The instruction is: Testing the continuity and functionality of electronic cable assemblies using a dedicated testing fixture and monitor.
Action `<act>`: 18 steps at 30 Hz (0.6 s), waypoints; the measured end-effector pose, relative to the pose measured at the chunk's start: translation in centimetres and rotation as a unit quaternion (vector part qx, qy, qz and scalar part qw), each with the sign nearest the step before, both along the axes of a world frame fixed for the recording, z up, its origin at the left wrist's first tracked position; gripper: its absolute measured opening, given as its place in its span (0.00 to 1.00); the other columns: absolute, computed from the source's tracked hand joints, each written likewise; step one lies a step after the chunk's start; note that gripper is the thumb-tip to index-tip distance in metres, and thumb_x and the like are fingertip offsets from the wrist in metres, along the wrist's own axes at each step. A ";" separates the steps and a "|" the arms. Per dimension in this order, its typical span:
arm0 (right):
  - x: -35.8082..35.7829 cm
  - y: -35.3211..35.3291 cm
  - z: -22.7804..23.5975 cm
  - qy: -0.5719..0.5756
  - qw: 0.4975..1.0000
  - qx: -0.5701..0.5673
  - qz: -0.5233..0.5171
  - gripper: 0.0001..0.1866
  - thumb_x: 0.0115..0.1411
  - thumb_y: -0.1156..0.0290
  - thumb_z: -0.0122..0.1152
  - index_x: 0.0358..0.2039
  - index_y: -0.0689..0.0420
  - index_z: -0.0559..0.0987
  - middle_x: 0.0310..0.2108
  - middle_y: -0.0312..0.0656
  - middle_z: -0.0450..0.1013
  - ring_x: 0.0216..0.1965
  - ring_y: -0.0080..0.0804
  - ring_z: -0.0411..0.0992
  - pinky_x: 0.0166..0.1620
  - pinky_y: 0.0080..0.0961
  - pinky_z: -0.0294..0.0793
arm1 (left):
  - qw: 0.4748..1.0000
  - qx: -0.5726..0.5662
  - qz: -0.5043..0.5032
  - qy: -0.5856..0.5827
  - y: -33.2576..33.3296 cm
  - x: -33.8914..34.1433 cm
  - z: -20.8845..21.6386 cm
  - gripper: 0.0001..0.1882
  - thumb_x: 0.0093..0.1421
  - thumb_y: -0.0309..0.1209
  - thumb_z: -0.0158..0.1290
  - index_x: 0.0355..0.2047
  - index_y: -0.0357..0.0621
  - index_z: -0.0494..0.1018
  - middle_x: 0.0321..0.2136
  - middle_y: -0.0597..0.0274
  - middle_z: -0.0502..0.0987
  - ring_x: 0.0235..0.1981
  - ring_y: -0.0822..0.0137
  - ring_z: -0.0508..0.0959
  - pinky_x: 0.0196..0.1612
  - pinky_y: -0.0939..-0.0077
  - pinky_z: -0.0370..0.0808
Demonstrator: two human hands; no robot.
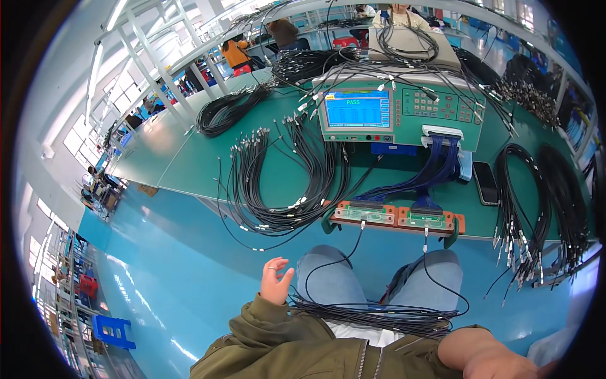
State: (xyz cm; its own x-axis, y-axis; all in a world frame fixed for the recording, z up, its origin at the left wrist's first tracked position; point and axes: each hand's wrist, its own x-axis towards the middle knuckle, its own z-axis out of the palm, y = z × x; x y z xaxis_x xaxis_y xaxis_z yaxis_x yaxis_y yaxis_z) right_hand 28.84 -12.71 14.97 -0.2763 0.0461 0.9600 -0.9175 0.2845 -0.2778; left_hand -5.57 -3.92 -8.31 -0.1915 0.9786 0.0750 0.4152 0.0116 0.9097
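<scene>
My left hand [276, 281] is raised left of my knees, its fingers loosely curled and apart with nothing in them. At the lower right edge sits my right hand [502, 365], its fingers out of sight. Across my lap lies a bundle of black cables [379, 319]. One black cable [361, 243] runs up to a connector on the left green board of the orange test fixture [396, 216]; another cable end [425, 243] meets the right board. Dark blue ribbon-like wires [410, 183] join the fixture to the green tester [404, 104], whose screen is lit blue.
A looped cable bundle [252, 183] with white-tagged ends lies left on the green table [189, 164]; more cable bundles [521, 196] hang over the right edge. A phone [485, 183] rests beside the tester. A blue stool [112, 331] stands on the floor. Other people sit beyond.
</scene>
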 end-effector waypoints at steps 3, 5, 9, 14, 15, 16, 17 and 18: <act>0.2 -0.2 -0.2 0.031 0.999 -0.039 -0.002 0.23 0.62 0.61 0.38 0.57 0.35 0.50 0.37 0.41 0.64 0.14 0.23 0.52 0.20 0.19 0.58 | 1.000 0.000 -0.009 0.009 0.2 0.1 0.1 0.14 0.52 0.25 0.51 0.40 0.38 0.68 0.48 0.56 0.62 0.43 0.64 0.67 0.44 0.74 0.68; 0.4 -0.3 -0.3 0.051 0.997 -0.066 -0.005 0.23 0.61 0.63 0.38 0.57 0.37 0.50 0.37 0.40 0.63 0.13 0.23 0.51 0.19 0.20 0.59 | 1.000 -0.004 -0.011 0.010 0.2 0.3 0.1 0.14 0.52 0.25 0.51 0.40 0.38 0.68 0.48 0.56 0.62 0.43 0.64 0.67 0.44 0.74 0.68; 0.8 -0.6 -0.6 0.091 0.989 -0.117 -0.010 0.23 0.60 0.67 0.38 0.56 0.42 0.51 0.36 0.39 0.61 0.12 0.23 0.49 0.17 0.22 0.59 | 1.000 -0.009 -0.015 0.014 0.2 0.5 0.0 0.14 0.52 0.25 0.51 0.40 0.38 0.68 0.47 0.56 0.62 0.43 0.64 0.67 0.43 0.74 0.68; 1.3 -0.8 -0.9 0.141 0.973 -0.181 -0.013 0.23 0.58 0.71 0.38 0.55 0.47 0.51 0.34 0.37 0.59 0.10 0.23 0.47 0.14 0.23 0.60 | 1.000 -0.005 -0.010 0.005 0.1 0.6 -0.4 0.14 0.52 0.25 0.51 0.40 0.38 0.68 0.48 0.56 0.62 0.43 0.65 0.67 0.43 0.75 0.68; 1.4 -1.0 -1.0 0.150 0.969 -0.194 -0.015 0.24 0.58 0.72 0.38 0.55 0.48 0.51 0.34 0.37 0.59 0.10 0.23 0.47 0.14 0.24 0.60 | 1.000 -0.002 -0.006 0.002 0.1 0.6 -0.4 0.14 0.52 0.25 0.51 0.40 0.38 0.68 0.47 0.56 0.62 0.42 0.65 0.67 0.43 0.74 0.67; 1.5 -1.1 -1.0 0.159 0.965 -0.208 -0.018 0.24 0.57 0.72 0.38 0.55 0.49 0.51 0.33 0.37 0.59 0.09 0.23 0.47 0.13 0.24 0.60 | 1.000 -0.001 -0.002 -0.001 0.2 0.6 -0.5 0.14 0.51 0.26 0.51 0.40 0.39 0.68 0.47 0.56 0.62 0.42 0.65 0.67 0.43 0.74 0.67; 1.6 -1.2 -1.0 0.168 0.960 -0.223 -0.021 0.24 0.57 0.73 0.38 0.54 0.50 0.51 0.33 0.36 0.58 0.09 0.22 0.46 0.13 0.24 0.60 | 1.000 0.001 0.001 -0.004 0.3 0.6 -0.5 0.14 0.51 0.26 0.52 0.40 0.39 0.68 0.47 0.56 0.62 0.42 0.65 0.67 0.43 0.74 0.67; 1.7 -1.4 -1.1 0.176 0.955 -0.237 -0.026 0.24 0.56 0.74 0.38 0.54 0.51 0.51 0.33 0.36 0.58 0.09 0.22 0.46 0.12 0.25 0.60 | 1.000 0.001 0.003 -0.008 0.3 0.5 -0.6 0.14 0.51 0.27 0.52 0.40 0.39 0.68 0.47 0.56 0.63 0.42 0.65 0.68 0.43 0.74 0.66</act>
State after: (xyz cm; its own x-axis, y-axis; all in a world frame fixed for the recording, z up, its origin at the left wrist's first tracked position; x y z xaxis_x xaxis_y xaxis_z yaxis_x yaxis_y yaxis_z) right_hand 30.55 -14.12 13.89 0.0746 0.5035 0.8608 -0.9659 0.2511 -0.0631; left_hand -5.05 -3.64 -8.91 -0.1995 0.9771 0.0740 0.4007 0.0124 0.9161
